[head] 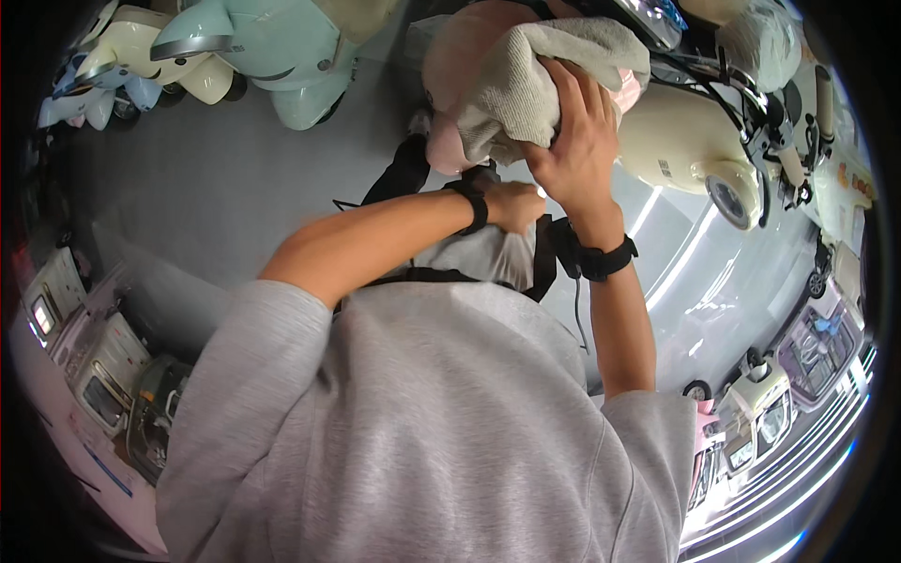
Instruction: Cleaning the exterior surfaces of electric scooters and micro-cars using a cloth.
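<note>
My right hand [583,134] lies over a bunched grey cloth [517,77], its fingers curled onto the folds. That cloth rests against a glossy pink scooter body [457,56], hiding much of it. Lower down, my left hand [517,205] is closed in a fist. Gathered light grey fabric [517,257] runs down from it in creases, apparently part of my shirt. Both wrists wear black straps.
A cream scooter [676,141] with a round headlight and handlebars stands close on the right. A mint-green scooter [281,56] and a cream one [134,42] are at the upper left. Small vehicles [760,408] line the lower right, over glossy grey floor [232,169].
</note>
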A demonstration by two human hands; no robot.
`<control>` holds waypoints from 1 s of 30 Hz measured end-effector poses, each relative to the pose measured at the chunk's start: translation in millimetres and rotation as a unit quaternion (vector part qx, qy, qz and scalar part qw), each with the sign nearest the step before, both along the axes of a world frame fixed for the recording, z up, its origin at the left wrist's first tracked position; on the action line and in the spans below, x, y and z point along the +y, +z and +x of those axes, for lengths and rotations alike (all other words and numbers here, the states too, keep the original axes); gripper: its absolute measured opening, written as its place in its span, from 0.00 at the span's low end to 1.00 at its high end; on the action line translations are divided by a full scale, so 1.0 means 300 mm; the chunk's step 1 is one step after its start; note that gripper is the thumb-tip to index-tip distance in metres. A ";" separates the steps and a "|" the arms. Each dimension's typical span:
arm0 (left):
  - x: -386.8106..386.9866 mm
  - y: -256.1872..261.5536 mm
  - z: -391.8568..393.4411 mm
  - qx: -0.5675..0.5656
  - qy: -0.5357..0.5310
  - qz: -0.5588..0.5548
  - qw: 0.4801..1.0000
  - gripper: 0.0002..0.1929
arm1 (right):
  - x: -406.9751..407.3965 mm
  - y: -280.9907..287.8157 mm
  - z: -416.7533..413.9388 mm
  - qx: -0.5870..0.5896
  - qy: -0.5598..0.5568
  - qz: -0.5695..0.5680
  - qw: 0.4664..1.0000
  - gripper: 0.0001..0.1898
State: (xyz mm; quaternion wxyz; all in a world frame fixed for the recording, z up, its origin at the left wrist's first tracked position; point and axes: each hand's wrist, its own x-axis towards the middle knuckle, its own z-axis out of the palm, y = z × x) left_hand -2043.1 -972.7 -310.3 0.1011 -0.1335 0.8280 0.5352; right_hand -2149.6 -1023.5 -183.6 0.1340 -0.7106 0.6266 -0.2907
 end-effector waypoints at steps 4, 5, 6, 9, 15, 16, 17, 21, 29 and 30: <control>0.022 -0.121 0.012 0.125 0.093 -0.138 0.978 0.09 | 0.000 0.011 0.003 -0.012 0.001 0.001 1.000 0.38; 0.010 -0.128 0.016 0.122 0.094 -0.139 0.978 0.09 | -0.002 0.008 0.002 -0.012 0.007 0.004 1.000 0.38; -0.012 -0.137 0.033 0.039 0.012 -0.017 0.999 0.11 | -0.006 0.007 0.002 -0.016 0.009 0.002 1.000 0.38; -0.146 0.041 0.162 -0.083 0.052 0.188 0.977 0.11 | 0.006 -0.012 -0.006 -0.017 -0.005 -0.003 1.000 0.39; -0.119 0.017 0.809 -0.160 0.398 0.134 0.893 0.07 | 0.015 -0.008 -0.007 -0.014 -0.002 -0.002 1.000 0.39; -0.031 0.019 0.921 -0.211 0.443 0.136 0.861 0.06 | 0.016 -0.004 -0.009 -0.016 -0.002 -0.006 1.000 0.38; 0.110 -0.030 1.070 -0.165 0.483 0.205 0.835 0.07 | 0.010 0.007 -0.008 -0.016 0.006 -0.008 1.000 0.38; 0.448 0.267 1.000 -0.260 0.525 0.413 0.697 0.10 | 0.012 -0.006 -0.019 -0.009 0.005 -0.002 1.000 0.38; 0.584 0.325 0.993 -0.331 0.501 0.412 0.685 0.10 | -0.004 -0.007 -0.009 -0.002 0.023 0.012 1.000 0.39; 0.596 0.330 0.986 -0.327 0.505 0.413 0.684 0.10 | -0.004 -0.009 -0.012 -0.002 0.029 0.011 1.000 0.39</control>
